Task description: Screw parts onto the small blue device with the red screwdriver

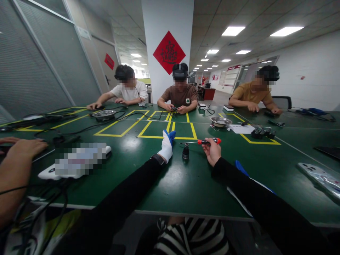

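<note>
A red and black screwdriver (209, 141) lies level in my right hand (213, 152), its shaft pointing left over the top of a small black cylindrical part (185, 152). That part stands upright on the green table (148, 177). To its left is my left hand (167, 146), in a white glove with blue fingers and a dark band at the wrist. The gloved fingers are held together and touch neither the part nor the screwdriver; whether anything is between them is hidden. My right hand is bare.
A blue and white glove (243, 169) lies under my right forearm. Phones (320, 179) are at both sides. Metal bowls (221, 122), black parts (262, 132) and cables are farther back. Three people sit opposite; another person's arm (18, 166) reaches in at left.
</note>
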A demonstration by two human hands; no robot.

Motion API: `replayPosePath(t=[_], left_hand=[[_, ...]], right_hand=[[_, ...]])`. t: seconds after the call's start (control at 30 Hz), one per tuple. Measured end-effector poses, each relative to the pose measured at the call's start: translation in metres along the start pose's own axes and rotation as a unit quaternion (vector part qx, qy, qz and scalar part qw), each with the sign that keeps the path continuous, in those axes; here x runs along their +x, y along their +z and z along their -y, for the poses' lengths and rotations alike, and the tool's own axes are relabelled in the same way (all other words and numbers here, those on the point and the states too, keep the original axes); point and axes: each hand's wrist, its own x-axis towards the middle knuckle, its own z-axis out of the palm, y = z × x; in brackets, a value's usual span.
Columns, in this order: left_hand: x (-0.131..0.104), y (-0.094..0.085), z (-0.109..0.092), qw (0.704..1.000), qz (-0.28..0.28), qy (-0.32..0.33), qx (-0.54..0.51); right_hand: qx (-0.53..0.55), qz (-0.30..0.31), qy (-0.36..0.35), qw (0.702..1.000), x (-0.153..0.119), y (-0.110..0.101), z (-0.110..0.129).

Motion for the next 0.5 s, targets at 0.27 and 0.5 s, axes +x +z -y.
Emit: replayPosePath(t=[0.27,0.5], left_hand=[[0.006,-0.005,-0.006,0.988,0.067,-0.059,-0.123],[0.005,-0.021,-0.003,0.993,0.11,-0.027,-0.041]], right_hand=[[0.008,0.007,0.012,1.0,0.002,-0.003,0.001],[0.009,0.03,0.036,0.999,0.002,-0.005,0.003]])
